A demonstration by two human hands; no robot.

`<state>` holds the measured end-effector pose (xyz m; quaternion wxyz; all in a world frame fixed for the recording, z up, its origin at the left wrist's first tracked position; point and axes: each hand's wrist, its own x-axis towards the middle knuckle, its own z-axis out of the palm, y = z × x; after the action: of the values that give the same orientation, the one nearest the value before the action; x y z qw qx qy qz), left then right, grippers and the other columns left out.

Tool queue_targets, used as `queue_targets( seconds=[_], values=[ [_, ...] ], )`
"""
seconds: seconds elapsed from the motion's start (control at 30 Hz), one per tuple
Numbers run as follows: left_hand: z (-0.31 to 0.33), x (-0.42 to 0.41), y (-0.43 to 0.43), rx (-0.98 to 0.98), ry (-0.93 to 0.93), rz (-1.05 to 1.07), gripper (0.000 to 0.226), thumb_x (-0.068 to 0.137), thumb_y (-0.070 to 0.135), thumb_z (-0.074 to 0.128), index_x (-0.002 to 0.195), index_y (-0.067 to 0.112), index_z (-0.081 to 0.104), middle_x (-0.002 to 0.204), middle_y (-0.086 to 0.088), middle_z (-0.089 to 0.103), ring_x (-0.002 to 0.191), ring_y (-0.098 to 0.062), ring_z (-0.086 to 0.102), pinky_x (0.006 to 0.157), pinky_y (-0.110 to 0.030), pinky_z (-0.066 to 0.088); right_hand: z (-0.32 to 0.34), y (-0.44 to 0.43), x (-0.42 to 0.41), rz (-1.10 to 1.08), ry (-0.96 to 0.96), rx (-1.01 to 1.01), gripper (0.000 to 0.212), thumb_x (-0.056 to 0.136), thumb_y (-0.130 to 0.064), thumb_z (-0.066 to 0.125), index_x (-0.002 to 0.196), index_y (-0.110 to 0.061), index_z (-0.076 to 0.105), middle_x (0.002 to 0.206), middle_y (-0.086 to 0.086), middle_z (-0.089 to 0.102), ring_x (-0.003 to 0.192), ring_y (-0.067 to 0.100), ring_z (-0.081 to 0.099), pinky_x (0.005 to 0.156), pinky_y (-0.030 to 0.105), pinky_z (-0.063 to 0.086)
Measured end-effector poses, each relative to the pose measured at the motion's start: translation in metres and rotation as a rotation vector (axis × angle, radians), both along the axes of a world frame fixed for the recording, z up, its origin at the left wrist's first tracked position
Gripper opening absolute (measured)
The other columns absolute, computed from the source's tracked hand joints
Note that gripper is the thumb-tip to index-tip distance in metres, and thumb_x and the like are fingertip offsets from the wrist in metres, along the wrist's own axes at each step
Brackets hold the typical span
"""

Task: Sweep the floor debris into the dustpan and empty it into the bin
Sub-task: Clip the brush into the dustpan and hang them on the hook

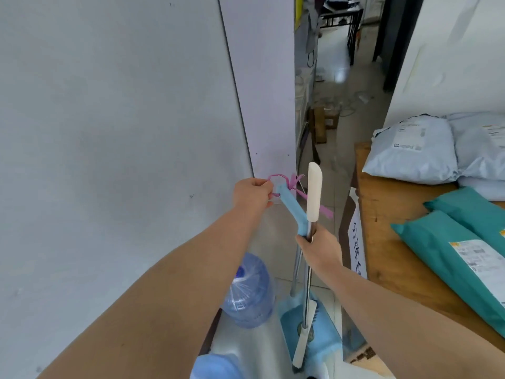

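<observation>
My right hand (319,250) grips two metal poles together: the broom pole with a cream grip (314,192) on top, and the dustpan pole with a bent blue handle (291,207). A pink string loop (277,178) is tied to the tip of the blue handle, and my left hand (252,195) pinches it close to the white wall. Below, the blue dustpan (325,337) stands on the floor with the white broom head (304,337) resting in it. No bin or debris shows clearly.
A blue water jug (251,294) stands on the floor by the wall, with another blue cap (218,366) below it. A wooden table (382,214) at right carries grey and teal parcel bags. A cluttered corridor with a wooden stool (325,121) runs ahead.
</observation>
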<state>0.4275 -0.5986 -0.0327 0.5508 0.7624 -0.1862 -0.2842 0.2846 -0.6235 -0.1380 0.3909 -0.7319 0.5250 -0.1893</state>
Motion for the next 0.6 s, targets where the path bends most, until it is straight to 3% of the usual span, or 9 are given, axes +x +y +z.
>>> queue_targets(
  seconds=[0.07, 0.2, 0.4, 0.53, 0.6],
  values=[
    [0.007, 0.010, -0.024, -0.002, -0.007, 0.010, 0.002, 0.091, 0.008, 0.063, 0.090, 0.008, 0.065, 0.070, -0.005, 0.063, 0.068, -0.016, 0.063, 0.074, -0.030, 0.060, 0.006, -0.023, 0.011, 0.002, 0.006, -0.031, 0.020, 0.094, -0.030, 0.063, 0.108, -0.017, 0.058, 0.080, -0.004, 0.064, 0.070, 0.013, 0.066, 0.063, 0.029, 0.059],
    [0.016, 0.025, -0.063, 0.018, -0.050, 0.012, 0.003, 0.090, 0.012, 0.063, 0.088, 0.011, 0.064, 0.073, -0.003, 0.063, 0.065, -0.013, 0.060, 0.075, -0.032, 0.060, 0.017, -0.063, 0.031, -0.005, 0.013, -0.062, 0.017, 0.096, -0.030, 0.060, 0.108, -0.017, 0.059, 0.081, -0.004, 0.063, 0.071, 0.014, 0.065, 0.057, 0.023, 0.052],
    [0.035, 0.052, -0.109, 0.009, -0.126, 0.024, 0.017, 0.089, 0.015, 0.062, 0.072, 0.017, 0.062, 0.067, 0.000, 0.063, 0.068, -0.015, 0.058, 0.078, -0.036, 0.058, 0.030, -0.103, 0.066, 0.008, 0.006, -0.091, 0.017, 0.097, -0.028, 0.058, 0.110, -0.018, 0.056, 0.087, -0.002, 0.064, 0.079, 0.019, 0.066, 0.067, 0.032, 0.056],
    [0.047, 0.083, -0.131, -0.004, -0.223, 0.076, 0.010, 0.090, 0.017, 0.060, 0.082, 0.013, 0.064, 0.065, 0.003, 0.059, 0.063, -0.014, 0.053, 0.072, -0.035, 0.053, 0.047, -0.130, 0.097, 0.001, -0.034, -0.120, 0.019, 0.097, -0.027, 0.057, 0.111, -0.022, 0.045, 0.088, -0.005, 0.060, 0.079, 0.019, 0.065, 0.069, 0.037, 0.057],
    [0.056, 0.102, -0.140, -0.025, -0.267, 0.100, 0.008, 0.089, 0.016, 0.059, 0.091, 0.011, 0.066, 0.065, 0.003, 0.057, 0.058, -0.013, 0.050, 0.065, -0.029, 0.047, 0.058, -0.145, 0.116, 0.003, -0.039, -0.152, 0.023, 0.098, -0.028, 0.055, 0.117, -0.021, 0.045, 0.087, -0.004, 0.060, 0.075, 0.018, 0.062, 0.063, 0.033, 0.053]
  ],
)
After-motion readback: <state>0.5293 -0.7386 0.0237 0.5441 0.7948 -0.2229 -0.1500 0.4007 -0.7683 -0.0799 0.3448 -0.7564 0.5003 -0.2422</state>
